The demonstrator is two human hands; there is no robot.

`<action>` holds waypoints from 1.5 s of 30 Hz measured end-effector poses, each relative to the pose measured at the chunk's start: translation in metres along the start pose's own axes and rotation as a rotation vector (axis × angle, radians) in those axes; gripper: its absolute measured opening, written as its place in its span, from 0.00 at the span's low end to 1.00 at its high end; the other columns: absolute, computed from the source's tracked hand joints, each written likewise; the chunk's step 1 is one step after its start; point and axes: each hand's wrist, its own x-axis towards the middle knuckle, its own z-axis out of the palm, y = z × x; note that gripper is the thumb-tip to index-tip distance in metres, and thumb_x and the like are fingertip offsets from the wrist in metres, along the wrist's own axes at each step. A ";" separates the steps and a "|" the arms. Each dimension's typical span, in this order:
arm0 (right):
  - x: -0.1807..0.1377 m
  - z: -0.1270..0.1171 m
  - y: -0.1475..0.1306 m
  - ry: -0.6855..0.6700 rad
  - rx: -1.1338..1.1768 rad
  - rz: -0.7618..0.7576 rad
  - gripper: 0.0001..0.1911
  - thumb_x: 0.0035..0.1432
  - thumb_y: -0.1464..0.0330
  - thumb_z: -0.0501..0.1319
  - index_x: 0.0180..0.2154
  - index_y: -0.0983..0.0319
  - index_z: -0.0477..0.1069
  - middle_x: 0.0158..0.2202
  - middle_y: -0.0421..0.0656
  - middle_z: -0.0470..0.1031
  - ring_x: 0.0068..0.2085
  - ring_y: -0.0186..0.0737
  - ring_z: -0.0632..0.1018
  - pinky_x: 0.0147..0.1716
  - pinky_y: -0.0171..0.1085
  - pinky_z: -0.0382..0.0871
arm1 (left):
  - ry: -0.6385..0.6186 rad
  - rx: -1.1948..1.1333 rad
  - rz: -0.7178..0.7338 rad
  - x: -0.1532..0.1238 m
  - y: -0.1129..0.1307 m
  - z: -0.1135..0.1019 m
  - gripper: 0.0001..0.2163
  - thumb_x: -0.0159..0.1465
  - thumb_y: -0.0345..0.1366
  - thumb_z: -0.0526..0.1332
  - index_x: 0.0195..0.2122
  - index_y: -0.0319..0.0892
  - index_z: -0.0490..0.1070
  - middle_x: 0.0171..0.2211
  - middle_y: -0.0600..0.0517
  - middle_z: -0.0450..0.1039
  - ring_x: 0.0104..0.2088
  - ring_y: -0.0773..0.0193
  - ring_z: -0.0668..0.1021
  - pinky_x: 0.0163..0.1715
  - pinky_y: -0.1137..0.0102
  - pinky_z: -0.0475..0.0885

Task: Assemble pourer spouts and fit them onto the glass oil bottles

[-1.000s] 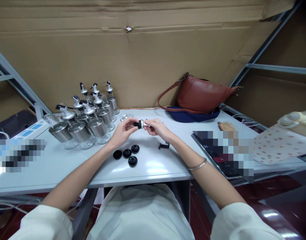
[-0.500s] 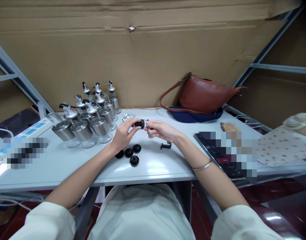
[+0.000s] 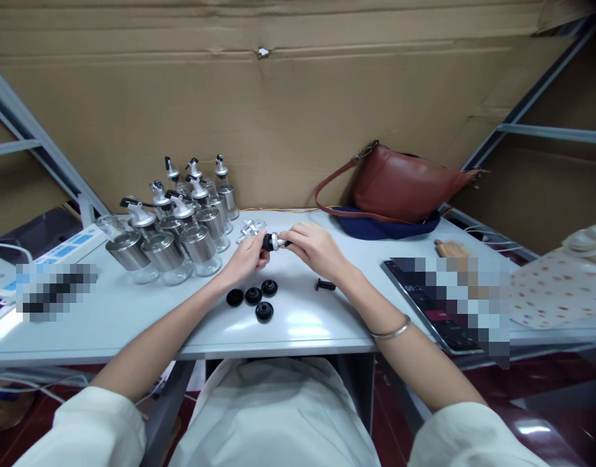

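Both of my hands meet over the middle of the grey table on a small black and silver pourer cap. My left hand pinches its black end, my right hand grips the silver end from the right. Just below my left hand several black round stoppers lie on the table. A small black lever part lies beside my right wrist. A few clear and silver small parts lie just behind my hands.
Several glass dispenser bottles with steel sleeves and pourer tops stand at the back left. A brown leather bag rests on a dark blue cloth at the back right. A dark flat device and dotted paper lie at right.
My hands have kept hold of the cap and sunk a little toward the table, the right hand closing further over it. The view has shifted slightly.
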 end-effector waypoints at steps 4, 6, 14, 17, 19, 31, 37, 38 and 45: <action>0.001 0.001 -0.001 -0.018 0.153 0.114 0.14 0.65 0.62 0.51 0.35 0.63 0.70 0.29 0.45 0.71 0.31 0.39 0.66 0.33 0.36 0.56 | 0.058 -0.101 0.112 0.003 -0.003 0.000 0.18 0.64 0.51 0.53 0.28 0.41 0.61 0.17 0.59 0.55 0.18 0.73 0.60 0.18 0.76 0.56; 0.001 0.002 -0.002 -0.042 0.338 0.259 0.16 0.64 0.60 0.52 0.30 0.62 0.69 0.24 0.41 0.68 0.27 0.36 0.65 0.30 0.35 0.56 | 0.085 -0.034 0.222 0.003 -0.005 -0.002 0.13 0.64 0.46 0.56 0.34 0.40 0.65 0.21 0.58 0.60 0.22 0.72 0.64 0.23 0.75 0.60; 0.003 -0.002 0.000 -0.252 1.297 0.701 0.18 0.57 0.57 0.57 0.25 0.63 0.66 0.11 0.35 0.62 0.17 0.30 0.61 0.27 0.34 0.58 | 0.145 0.357 0.604 -0.003 -0.006 -0.006 0.06 0.64 0.33 0.57 0.41 0.42 0.70 0.40 0.48 0.71 0.41 0.64 0.73 0.39 0.70 0.69; 0.002 -0.005 0.004 -0.390 1.483 0.843 0.17 0.58 0.59 0.57 0.23 0.63 0.65 0.09 0.31 0.56 0.14 0.27 0.56 0.30 0.36 0.63 | 0.140 0.490 0.734 -0.006 -0.003 -0.005 0.05 0.64 0.33 0.57 0.40 0.43 0.71 0.40 0.48 0.72 0.42 0.63 0.74 0.43 0.67 0.69; 0.001 -0.006 0.006 -0.428 1.528 0.877 0.17 0.58 0.60 0.57 0.22 0.63 0.64 0.09 0.29 0.53 0.14 0.26 0.54 0.33 0.37 0.65 | 0.131 0.533 0.763 -0.006 -0.002 -0.005 0.06 0.64 0.34 0.57 0.40 0.43 0.72 0.40 0.48 0.73 0.41 0.63 0.74 0.44 0.66 0.69; 0.002 0.002 -0.003 -0.018 0.413 0.249 0.17 0.65 0.58 0.51 0.29 0.62 0.67 0.26 0.41 0.69 0.29 0.36 0.66 0.31 0.35 0.57 | 0.177 -0.017 0.173 0.000 0.003 -0.005 0.11 0.56 0.40 0.63 0.34 0.38 0.71 0.20 0.55 0.68 0.18 0.72 0.67 0.23 0.73 0.65; 0.000 0.000 0.003 -0.033 -0.177 -0.073 0.17 0.68 0.64 0.47 0.39 0.63 0.72 0.32 0.47 0.75 0.35 0.42 0.67 0.34 0.39 0.53 | -0.020 -0.253 -0.192 0.002 0.005 -0.008 0.14 0.55 0.44 0.62 0.24 0.37 0.67 0.13 0.57 0.58 0.14 0.75 0.59 0.13 0.77 0.52; 0.000 -0.001 0.003 -0.037 -0.224 -0.100 0.17 0.68 0.66 0.47 0.39 0.63 0.72 0.32 0.47 0.75 0.35 0.41 0.67 0.34 0.39 0.52 | -0.037 -0.287 -0.248 0.003 0.004 -0.008 0.14 0.55 0.44 0.62 0.24 0.37 0.67 0.13 0.58 0.55 0.14 0.76 0.57 0.13 0.78 0.49; 0.000 0.002 0.001 -0.013 -0.112 -0.032 0.13 0.66 0.66 0.50 0.40 0.63 0.71 0.32 0.47 0.76 0.34 0.41 0.71 0.38 0.39 0.54 | -0.015 -0.321 -0.116 0.006 -0.001 -0.007 0.15 0.54 0.44 0.65 0.26 0.38 0.65 0.18 0.57 0.59 0.18 0.75 0.60 0.18 0.78 0.53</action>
